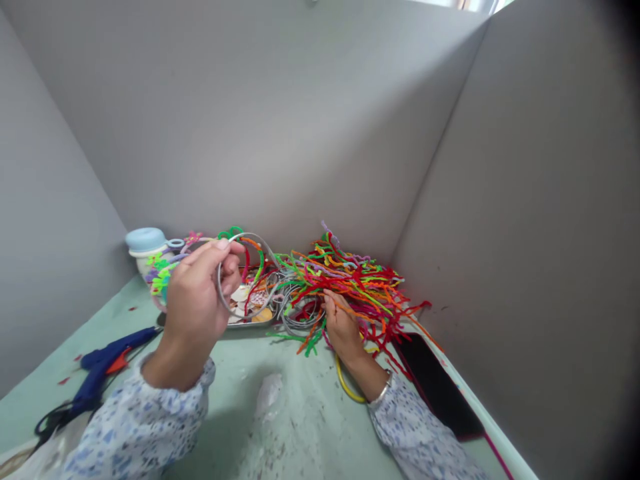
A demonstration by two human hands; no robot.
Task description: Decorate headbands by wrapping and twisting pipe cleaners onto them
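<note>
Grey hoop: the thin band (221, 298) stood raised above the bench (300, 433), pinched between the thumb and fingers of the left hand (199, 290).
Fuzzy stems: the tangled, many-coloured heap (363, 280) lay just beyond the right hand (343, 328), whose fingertips touched its near edge; whether they had closed on a stem could not be told.
Grey coils: more bare hoops (295, 327) lay just left of the right hand, partly under stems.
Tray: the metal tray (255, 325) of small pieces lay beyond and right of the left hand.
Yellow hoop: it (344, 381) lay just below the right hand, near the wrist.
Left-hand side: decorated hoops (159, 277) and a blue-lidded bottle (145, 241) stood beyond that hand; a blue glue gun (97, 380) lay nearer the body.
Phone: a dark slab (440, 387) lay right of the right hand.
Snags: interlocked stems could have dragged neighbours out if pulled; a loose pinch could have let the springy hoop slip.
Lettering: no brand, label or writing was legible.
</note>
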